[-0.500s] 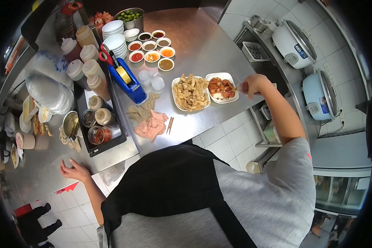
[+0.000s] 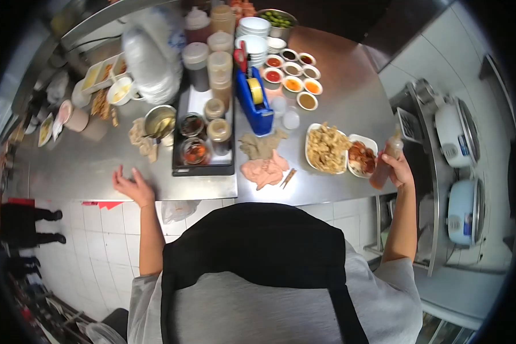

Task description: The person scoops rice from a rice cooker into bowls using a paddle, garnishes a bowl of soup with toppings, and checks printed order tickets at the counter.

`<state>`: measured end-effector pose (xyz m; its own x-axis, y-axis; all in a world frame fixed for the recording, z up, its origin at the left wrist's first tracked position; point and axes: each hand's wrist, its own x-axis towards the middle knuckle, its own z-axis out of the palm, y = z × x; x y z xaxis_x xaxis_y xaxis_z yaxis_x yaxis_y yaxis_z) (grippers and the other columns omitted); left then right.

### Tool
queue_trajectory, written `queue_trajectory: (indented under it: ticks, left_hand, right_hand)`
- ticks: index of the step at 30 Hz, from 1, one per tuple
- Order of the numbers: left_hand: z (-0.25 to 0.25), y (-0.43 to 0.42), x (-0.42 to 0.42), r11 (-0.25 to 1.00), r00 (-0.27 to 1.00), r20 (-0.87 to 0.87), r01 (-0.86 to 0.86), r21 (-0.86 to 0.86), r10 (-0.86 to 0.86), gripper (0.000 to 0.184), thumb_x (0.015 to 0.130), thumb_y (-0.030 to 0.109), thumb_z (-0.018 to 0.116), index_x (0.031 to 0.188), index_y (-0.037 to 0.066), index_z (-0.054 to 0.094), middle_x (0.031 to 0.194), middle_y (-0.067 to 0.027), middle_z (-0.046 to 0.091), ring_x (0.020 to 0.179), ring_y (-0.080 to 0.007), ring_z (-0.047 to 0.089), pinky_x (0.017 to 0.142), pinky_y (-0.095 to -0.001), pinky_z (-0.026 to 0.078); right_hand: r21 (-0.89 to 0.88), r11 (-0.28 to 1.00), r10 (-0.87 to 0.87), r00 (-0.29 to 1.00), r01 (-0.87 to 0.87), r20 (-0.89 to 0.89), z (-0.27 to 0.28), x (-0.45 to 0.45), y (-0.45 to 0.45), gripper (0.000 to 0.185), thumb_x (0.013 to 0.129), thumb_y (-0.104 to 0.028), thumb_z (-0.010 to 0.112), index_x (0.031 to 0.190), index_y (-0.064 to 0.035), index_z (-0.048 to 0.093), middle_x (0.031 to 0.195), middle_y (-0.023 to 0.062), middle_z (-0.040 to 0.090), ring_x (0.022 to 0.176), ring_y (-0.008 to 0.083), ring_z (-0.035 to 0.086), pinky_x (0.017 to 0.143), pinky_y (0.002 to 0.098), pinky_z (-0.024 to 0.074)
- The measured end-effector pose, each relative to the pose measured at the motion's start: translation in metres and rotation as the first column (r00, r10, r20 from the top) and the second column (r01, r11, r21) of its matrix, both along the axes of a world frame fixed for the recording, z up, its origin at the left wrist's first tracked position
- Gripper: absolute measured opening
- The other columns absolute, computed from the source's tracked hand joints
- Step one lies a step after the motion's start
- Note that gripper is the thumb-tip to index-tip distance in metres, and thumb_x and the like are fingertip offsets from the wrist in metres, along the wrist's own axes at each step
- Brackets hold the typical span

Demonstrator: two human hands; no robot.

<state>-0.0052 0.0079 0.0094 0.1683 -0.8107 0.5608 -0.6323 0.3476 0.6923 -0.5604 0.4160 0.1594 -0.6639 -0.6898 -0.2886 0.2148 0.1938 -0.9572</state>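
Note:
My right hand (image 2: 403, 169) is wrapped round a squeeze bottle (image 2: 393, 149) of reddish sauce, held nozzle up with a slight tilt. Just left of the bottle is a white dish (image 2: 375, 146) of glazed, reddish-brown meat (image 2: 361, 158). Against it stands a larger white dish (image 2: 308, 155) heaped with pale fried pieces (image 2: 328, 148). My left hand (image 2: 134, 187) hovers at the counter's front edge on the left, fingers apart and nothing in it. A crumpled cloth (image 2: 139, 136) and a metal pot (image 2: 161, 121) with a utensil lie beyond that hand.
A black tray (image 2: 203, 170) holds jars and squeeze bottles. Right of it are a blue tape dispenser (image 2: 258, 117), a pink cloth (image 2: 265, 170) and a clothespin (image 2: 289, 178). Several sauce cups (image 2: 307, 101) sit farther back. Rice cookers (image 2: 456, 132) stand at right; people's legs (image 2: 46, 215) show at far left.
My view has turned, shifting the counter rightward. The right hand has drawn back from over the meat dish, and the bottle has gone from tipped to nearly upright. My left hand stays open.

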Motion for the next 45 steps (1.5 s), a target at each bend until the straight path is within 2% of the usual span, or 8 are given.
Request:
queue_trajectory:
  ticks: [6, 9, 14, 23, 28, 34, 39, 45]
  left_hand:
    - [0.002, 0.002, 0.000, 1.000, 1.000, -0.006, 0.015, 0.019, -0.015, 0.046, 0.089, 0.021, 0.055, 0.127, 0.000, 0.043, 0.135, -0.0228, 0.025, 0.125, -0.0360, 0.028, 0.103, -0.0442, 0.026]
    - [0.010, 0.006, -0.003, 1.000, 1.000, 0.001, 0.025, 0.001, -0.025, 0.047, 0.089, 0.021, 0.054, 0.128, -0.002, 0.042, 0.135, -0.0232, 0.024, 0.127, -0.0368, 0.026, 0.104, -0.0448, 0.026]
    - [0.012, 0.009, -0.003, 1.000, 0.998, -0.049, 0.026, 0.016, -0.025, 0.048, 0.089, 0.021, 0.054, 0.129, -0.001, 0.041, 0.136, -0.0230, 0.023, 0.127, -0.0366, 0.026, 0.104, -0.0451, 0.026]
    - [0.018, 0.011, -0.004, 0.996, 0.992, -0.121, 0.037, 0.078, -0.028, 0.050, 0.086, 0.018, 0.055, 0.131, 0.003, 0.039, 0.140, -0.0185, 0.020, 0.128, -0.0335, 0.027, 0.100, -0.0458, 0.029]
    - [0.023, 0.012, -0.007, 0.994, 0.990, -0.136, 0.055, 0.096, -0.042, 0.051, 0.086, 0.020, 0.055, 0.132, 0.004, 0.038, 0.141, -0.0167, 0.020, 0.128, -0.0320, 0.027, 0.098, -0.0457, 0.030]
    - [0.021, 0.012, -0.008, 0.993, 0.990, -0.131, 0.056, 0.103, -0.043, 0.052, 0.086, 0.022, 0.055, 0.132, 0.005, 0.038, 0.141, -0.0157, 0.020, 0.127, -0.0313, 0.028, 0.098, -0.0458, 0.030]
    - [0.021, 0.010, -0.009, 0.994, 0.995, -0.100, 0.030, 0.107, -0.020, 0.053, 0.086, 0.023, 0.055, 0.133, 0.005, 0.038, 0.141, -0.0155, 0.020, 0.127, -0.0305, 0.028, 0.098, -0.0451, 0.030]
    - [0.020, 0.010, -0.009, 0.994, 1.000, -0.028, 0.016, 0.104, -0.013, 0.054, 0.087, 0.023, 0.056, 0.133, 0.002, 0.037, 0.140, -0.0164, 0.021, 0.124, -0.0297, 0.030, 0.097, -0.0426, 0.031]
  right_hand:
    - [-0.642, 0.707, 0.291, 0.950, -0.296, -0.118, 0.054, 0.086, -0.187, 0.063, 0.079, -0.009, 0.066, 0.135, -0.0115, 0.037, 0.113, 0.0078, 0.052, 0.110, 0.0274, 0.053, 0.100, 0.0557, 0.0382]
    - [-0.659, 0.614, 0.337, 0.900, -0.434, -0.278, 0.088, 0.158, -0.284, 0.057, 0.075, 0.002, 0.069, 0.126, -0.0072, 0.047, 0.105, 0.0070, 0.059, 0.098, 0.0198, 0.058, 0.083, 0.0337, 0.0491]
    - [-0.294, 0.729, 0.175, 0.584, -0.618, -0.793, 0.077, 0.216, -0.396, 0.061, 0.055, -0.018, 0.086, 0.105, -0.0048, 0.056, 0.095, 0.0080, 0.064, 0.088, 0.0181, 0.061, 0.080, 0.0310, 0.0484]
    - [0.518, 0.686, 0.654, 0.121, -0.511, -0.747, 0.023, 0.248, -0.442, 0.057, 0.060, -0.021, 0.081, 0.110, -0.0044, 0.058, 0.098, 0.0205, 0.064, 0.092, 0.0342, 0.063, 0.081, 0.0402, 0.0503]
    - [0.180, 0.834, 0.436, 0.424, -0.522, -0.793, 0.091, 0.182, -0.443, 0.049, 0.065, -0.021, 0.077, 0.106, -0.0004, 0.060, 0.095, 0.0159, 0.066, 0.088, 0.0264, 0.064, 0.078, 0.0342, 0.0509]
    - [0.278, 0.760, 0.581, 0.421, -0.588, -0.696, 0.018, 0.075, -0.498, 0.070, 0.058, -0.020, 0.082, 0.118, 0.0022, 0.053, 0.106, 0.0143, 0.063, 0.099, 0.0206, 0.060, 0.089, 0.0325, 0.0461]
    - [0.488, 0.858, 0.512, 0.332, -0.159, -0.792, 0.018, 0.120, -0.500, 0.084, 0.051, -0.047, 0.080, 0.123, -0.0164, 0.052, 0.108, 0.0139, 0.065, 0.102, 0.0302, 0.061, 0.093, 0.0451, 0.0386]
    - [0.072, 0.976, 0.158, 0.443, -0.205, -0.882, 0.027, 0.101, -0.480, 0.081, 0.049, -0.051, 0.078, 0.118, -0.0165, 0.056, 0.104, 0.0129, 0.066, 0.101, 0.0300, 0.061, 0.090, 0.0427, 0.0419]
